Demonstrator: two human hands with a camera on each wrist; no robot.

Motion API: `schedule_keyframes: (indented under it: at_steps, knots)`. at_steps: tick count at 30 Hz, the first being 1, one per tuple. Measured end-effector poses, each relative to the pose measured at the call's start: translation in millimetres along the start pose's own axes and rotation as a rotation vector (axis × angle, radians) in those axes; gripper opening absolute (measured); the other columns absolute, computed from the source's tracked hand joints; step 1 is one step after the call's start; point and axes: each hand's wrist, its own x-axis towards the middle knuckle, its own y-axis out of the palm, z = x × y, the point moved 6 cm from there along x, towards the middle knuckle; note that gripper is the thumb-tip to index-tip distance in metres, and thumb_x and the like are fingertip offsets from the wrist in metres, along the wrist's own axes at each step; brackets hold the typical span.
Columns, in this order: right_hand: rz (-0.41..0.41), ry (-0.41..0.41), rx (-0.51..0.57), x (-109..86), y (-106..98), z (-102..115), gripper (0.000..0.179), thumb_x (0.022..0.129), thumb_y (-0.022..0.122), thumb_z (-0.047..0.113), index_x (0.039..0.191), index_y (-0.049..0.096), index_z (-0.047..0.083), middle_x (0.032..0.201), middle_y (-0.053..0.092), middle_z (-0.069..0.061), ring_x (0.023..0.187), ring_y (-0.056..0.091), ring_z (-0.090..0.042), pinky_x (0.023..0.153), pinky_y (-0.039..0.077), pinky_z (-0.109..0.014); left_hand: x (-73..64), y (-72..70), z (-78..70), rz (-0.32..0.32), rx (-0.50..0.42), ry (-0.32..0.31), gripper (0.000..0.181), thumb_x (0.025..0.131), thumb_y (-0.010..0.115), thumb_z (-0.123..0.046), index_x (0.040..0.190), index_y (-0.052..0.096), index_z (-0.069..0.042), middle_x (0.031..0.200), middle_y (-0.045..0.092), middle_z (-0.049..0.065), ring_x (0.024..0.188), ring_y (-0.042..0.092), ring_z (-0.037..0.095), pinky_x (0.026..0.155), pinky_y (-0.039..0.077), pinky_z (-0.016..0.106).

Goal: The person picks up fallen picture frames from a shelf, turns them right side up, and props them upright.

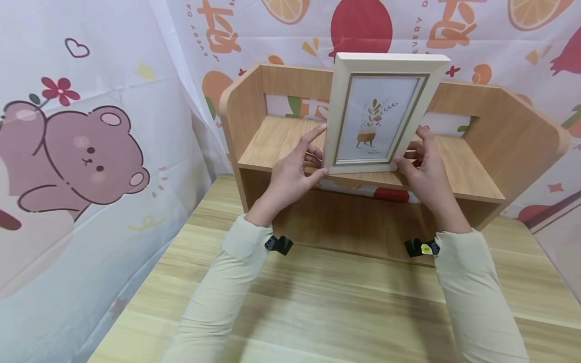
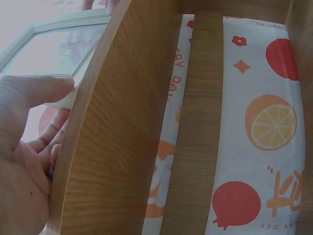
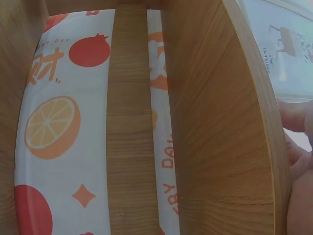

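Note:
A cream picture frame [image 1: 342,116] with a potted-plant print stands upright over the upper shelf [image 1: 283,138] of a small wooden desk rack. My left hand [image 1: 295,169] holds its left edge, thumb at the lower corner and fingers along the side. On the other side my right hand [image 1: 424,164] grips the lower right edge, thumb on the front. The left wrist view shows the left thumb [image 2: 51,90] on the frame's border, beside the shelf board's edge. Only part of the right hand [image 3: 298,120] appears in the right wrist view, by the frame's corner.
The rack's side panels [image 1: 522,136] rise at both ends of the shelf. Below is an open lower compartment [image 1: 354,217], and the rack stands on a wood-grain table [image 1: 317,302]. Printed cloth [image 1: 290,45] hangs behind, with a bear-print curtain [image 1: 91,151] at left.

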Motion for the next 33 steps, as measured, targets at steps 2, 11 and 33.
schedule_keyframes:
  at_steps: [2, 11, 33]
  knots:
    - [0.004, -0.005, 0.003, 1.4, 0, 1, 0.066, 0.097, 0.055, 0.012, 0.151, 0.021, 0.027, 0.13, 0.056, -0.02, 0.1, 0.053, -0.006, 0.083, 0.043, -0.011, -0.7, 1.1, -1.0, -0.011, 0.005, 0.008, 0.078, 0.086, 0.073, -0.015, 0.148, 0.027, -0.028, 0.102, 0.062, 0.002, 0.099, 0.068, 0.016, 0.068, 0.049, 0.031]
    - [0.001, 0.007, -0.029, 6.7, 0, 5, 0.065, 0.097, 0.054, 0.007, 0.149, 0.025, 0.032, 0.132, 0.055, -0.017, 0.104, 0.059, -0.026, 0.085, 0.046, -0.011, -7.5, 5.7, -12.3, -0.113, 0.105, 0.158, 0.077, 0.084, 0.073, -0.014, 0.148, 0.029, -0.018, 0.096, 0.063, 0.005, 0.09, 0.069, 0.016, 0.065, 0.052, 0.028]
    - [0.036, 0.073, -0.058, 24.7, 0, 3, 0.066, 0.097, 0.054, 0.006, 0.15, 0.023, 0.032, 0.137, 0.054, -0.017, 0.116, 0.055, -0.03, 0.104, 0.042, -0.048, -11.4, 11.4, -21.3, -0.219, 0.147, 0.264, 0.074, 0.083, 0.076, -0.015, 0.145, 0.036, -0.013, 0.093, 0.062, 0.005, 0.083, 0.065, 0.015, 0.061, 0.04, 0.03]
